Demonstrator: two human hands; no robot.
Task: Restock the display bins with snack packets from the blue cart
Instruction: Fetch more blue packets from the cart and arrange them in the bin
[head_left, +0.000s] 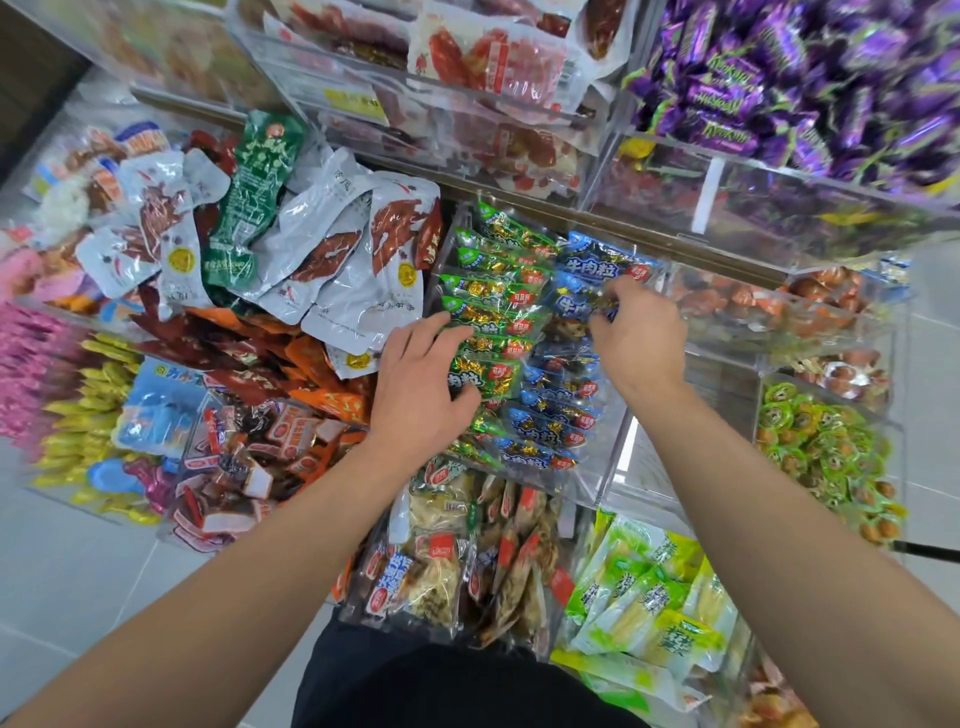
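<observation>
A clear acrylic bin (613, 457) in the middle of the display holds two rows of small beef snack packets: green packets (493, 291) on the left and blue packets (556, 415) on the right. My left hand (421, 389) lies over the green row with fingers spread, touching the packets. My right hand (636, 332) is over the upper part of the blue row, its fingers curled and pinching a blue packet (582, 306). The blue cart is not in view.
Neighbouring bins hold white and green pouches (322, 249), red-orange packets (249, 441), pale green pouches (649, 582), small green-wrapped sweets (821, 447) and purple candies (800, 78). An upper shelf of clear bins (467, 104) overhangs the back. Tiled floor (78, 571) lies at left.
</observation>
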